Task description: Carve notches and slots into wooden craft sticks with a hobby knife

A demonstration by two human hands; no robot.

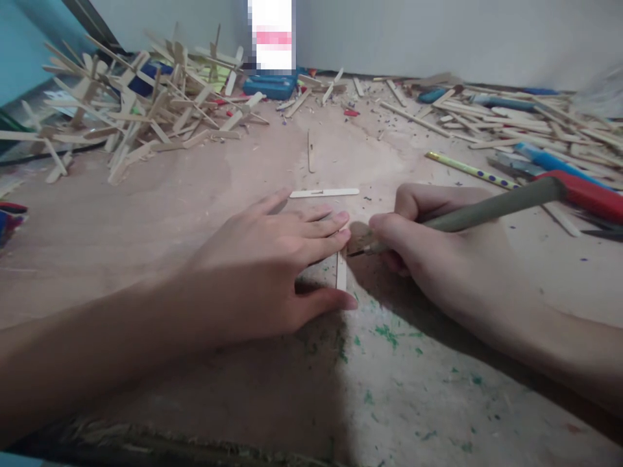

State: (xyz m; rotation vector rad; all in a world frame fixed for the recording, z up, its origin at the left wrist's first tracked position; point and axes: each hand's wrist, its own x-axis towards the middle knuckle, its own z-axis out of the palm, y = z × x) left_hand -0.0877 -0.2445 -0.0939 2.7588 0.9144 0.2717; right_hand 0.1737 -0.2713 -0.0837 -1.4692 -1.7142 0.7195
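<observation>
My left hand [292, 250] lies on the table with its fingers stretched and thumb apart. Its fingertips press on a wooden craft stick [341, 269] that points towards me, and the thumb lies by the stick's near end. A pen-like tool with a long grey-green handle [491, 206] is closed in my right hand [428, 240]. Its thin dark tip is just at the right side of the stick; whether it touches I cannot tell. Beyond my left fingers rests a craft stick with a small slot [324, 192]. Farther off lies another marked stick [311, 152].
A heap of crossed craft sticks [156, 110] stands at the back left. Loose sticks [525, 123] pile up at the right, near a yellow pencil [472, 170], a blue-handled tool [559, 162] and a red-handled tool [591, 198]. A blue box [272, 85] sits by the wall.
</observation>
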